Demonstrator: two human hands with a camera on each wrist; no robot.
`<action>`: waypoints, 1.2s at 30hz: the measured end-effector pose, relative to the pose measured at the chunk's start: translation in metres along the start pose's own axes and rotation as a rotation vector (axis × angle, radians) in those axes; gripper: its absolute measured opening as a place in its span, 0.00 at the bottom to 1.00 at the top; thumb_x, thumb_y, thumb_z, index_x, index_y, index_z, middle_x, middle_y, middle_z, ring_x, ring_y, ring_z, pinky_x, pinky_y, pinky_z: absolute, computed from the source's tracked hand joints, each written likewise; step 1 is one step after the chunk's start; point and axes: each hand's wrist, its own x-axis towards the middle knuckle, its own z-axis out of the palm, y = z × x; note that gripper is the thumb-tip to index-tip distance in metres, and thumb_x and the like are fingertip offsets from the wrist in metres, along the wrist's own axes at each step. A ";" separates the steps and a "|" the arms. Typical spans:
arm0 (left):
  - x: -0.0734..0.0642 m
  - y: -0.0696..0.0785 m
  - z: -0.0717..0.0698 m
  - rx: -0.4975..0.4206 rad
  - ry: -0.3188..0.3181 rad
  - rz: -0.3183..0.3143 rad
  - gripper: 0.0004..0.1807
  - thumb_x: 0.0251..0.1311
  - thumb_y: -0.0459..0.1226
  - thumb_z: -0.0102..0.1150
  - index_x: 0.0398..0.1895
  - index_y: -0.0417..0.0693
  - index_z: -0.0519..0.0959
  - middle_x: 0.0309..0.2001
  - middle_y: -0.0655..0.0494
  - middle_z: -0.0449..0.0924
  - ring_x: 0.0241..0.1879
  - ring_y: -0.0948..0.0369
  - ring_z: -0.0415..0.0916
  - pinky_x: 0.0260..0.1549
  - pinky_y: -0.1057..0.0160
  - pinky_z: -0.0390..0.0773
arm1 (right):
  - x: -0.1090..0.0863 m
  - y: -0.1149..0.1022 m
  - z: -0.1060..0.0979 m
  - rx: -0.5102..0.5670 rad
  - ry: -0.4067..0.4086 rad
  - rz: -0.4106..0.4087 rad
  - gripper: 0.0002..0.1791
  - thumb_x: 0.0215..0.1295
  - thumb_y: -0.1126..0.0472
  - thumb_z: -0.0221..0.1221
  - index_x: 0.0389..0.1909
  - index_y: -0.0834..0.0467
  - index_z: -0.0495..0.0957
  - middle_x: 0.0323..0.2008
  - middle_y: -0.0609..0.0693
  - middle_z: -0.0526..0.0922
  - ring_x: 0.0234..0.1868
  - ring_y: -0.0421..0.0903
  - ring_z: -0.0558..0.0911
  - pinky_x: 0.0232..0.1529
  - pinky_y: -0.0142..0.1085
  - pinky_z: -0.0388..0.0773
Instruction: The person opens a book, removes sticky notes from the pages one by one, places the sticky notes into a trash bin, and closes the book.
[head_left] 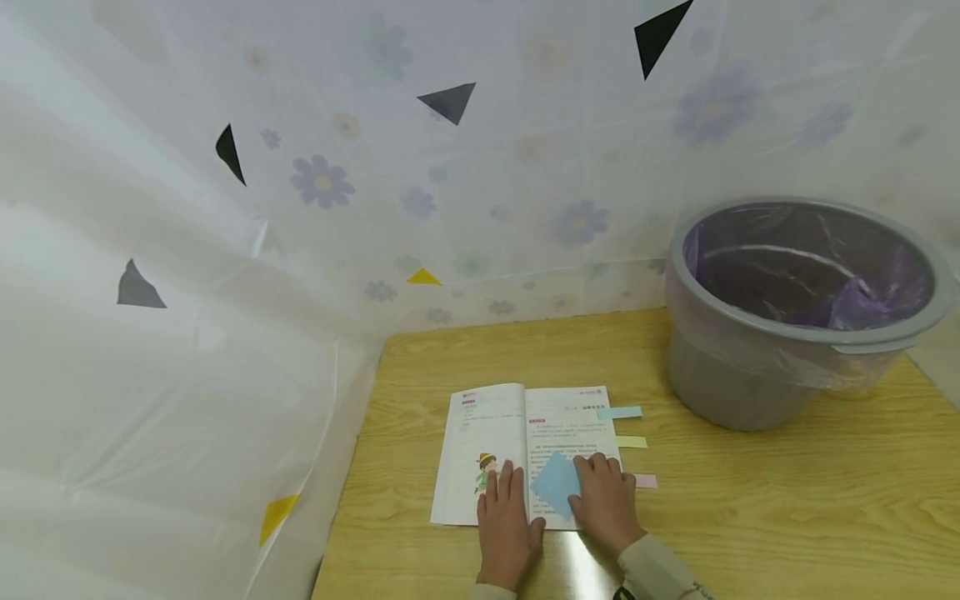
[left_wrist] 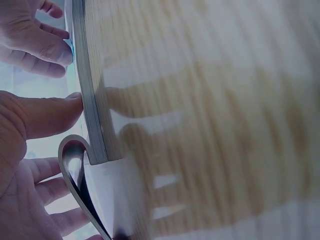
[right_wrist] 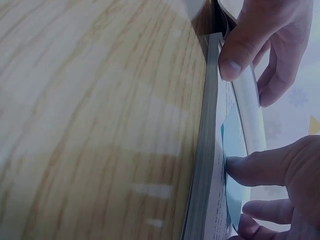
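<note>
Book: at six, left hand, fingers straight; at four, right hand touches blue note, pinch unclear. Step seems note-positioning; next needs steady page.

The book lay wide open, pretty flat, with blue, yellow and pink tabs poking off its right edge. A plain light-blue paper square sat cornerwise on the right-hand page, the right hand touching it, while the left hand rested on the book's lower part.
</note>
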 end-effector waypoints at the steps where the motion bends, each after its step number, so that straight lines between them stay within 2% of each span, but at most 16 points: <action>1: 0.000 0.000 0.000 0.000 0.001 0.000 0.44 0.47 0.48 0.75 0.69 0.50 0.67 0.73 0.52 0.65 0.74 0.47 0.60 0.66 0.42 0.68 | 0.000 0.000 0.000 0.004 -0.001 0.000 0.30 0.52 0.54 0.71 0.56 0.59 0.77 0.50 0.59 0.79 0.52 0.58 0.75 0.48 0.59 0.71; 7: 0.000 0.001 0.000 -0.005 0.009 -0.001 0.44 0.47 0.48 0.75 0.68 0.50 0.67 0.73 0.52 0.66 0.73 0.47 0.61 0.66 0.41 0.68 | 0.000 -0.001 -0.002 0.018 0.011 -0.006 0.28 0.53 0.58 0.70 0.56 0.59 0.77 0.49 0.58 0.79 0.50 0.57 0.76 0.48 0.58 0.71; 15: 0.000 0.001 0.000 -0.023 0.010 -0.005 0.43 0.48 0.46 0.75 0.69 0.50 0.67 0.73 0.51 0.65 0.74 0.46 0.60 0.66 0.40 0.67 | 0.000 0.002 0.000 0.037 0.070 -0.008 0.23 0.56 0.64 0.66 0.55 0.59 0.79 0.43 0.56 0.80 0.46 0.55 0.78 0.47 0.57 0.70; 26: 0.000 0.001 0.002 -0.009 0.014 -0.005 0.43 0.47 0.47 0.75 0.68 0.50 0.68 0.72 0.52 0.66 0.73 0.46 0.62 0.65 0.41 0.68 | -0.002 0.005 0.000 0.037 0.101 0.000 0.16 0.58 0.64 0.64 0.49 0.58 0.83 0.39 0.52 0.85 0.42 0.52 0.82 0.47 0.54 0.70; 36: 0.001 0.003 -0.001 -0.030 -0.014 -0.024 0.43 0.49 0.46 0.74 0.69 0.49 0.67 0.73 0.51 0.65 0.74 0.46 0.60 0.66 0.39 0.67 | 0.000 0.006 -0.004 0.054 0.097 0.004 0.12 0.58 0.65 0.62 0.44 0.58 0.85 0.36 0.51 0.86 0.39 0.51 0.84 0.44 0.53 0.73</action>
